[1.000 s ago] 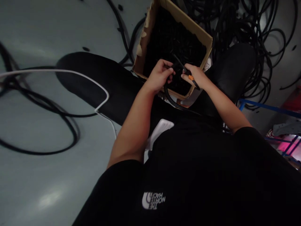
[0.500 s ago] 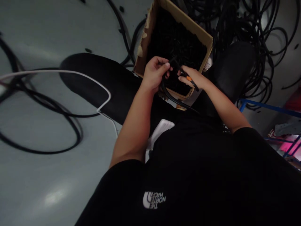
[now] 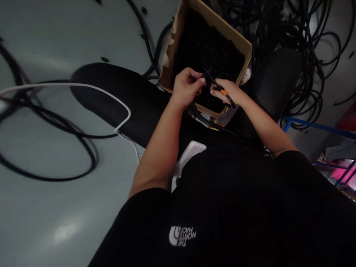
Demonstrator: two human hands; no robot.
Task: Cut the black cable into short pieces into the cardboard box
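Note:
My left hand [image 3: 187, 87] is closed, thumb against fingers, on a black ribbed tube [image 3: 204, 120] that curves down from it across my lap. The tube's end at my fingertips is dark and hard to make out. In my right hand [image 3: 226, 89] are scissors with black and orange handles [image 3: 224, 92]. Their dark blades [image 3: 208, 71] stand apart, just past my left fingertips. Both hands are over the near part of a cardboard box [image 3: 233, 33] holding many short black pieces [image 3: 214, 48].
Coiled black tubing [image 3: 292, 33] lies on the floor at the right, with more loops [image 3: 90, 148] at the left. A white cable [image 3: 102, 92] crosses my leg near a white device [image 3: 193, 150] on my lap. A blue frame [image 3: 319, 126] stands at the right.
My left hand has shifted slightly right, towards the scissors, with the tube moving along. The scissor blades look more spread; my right hand has barely moved.

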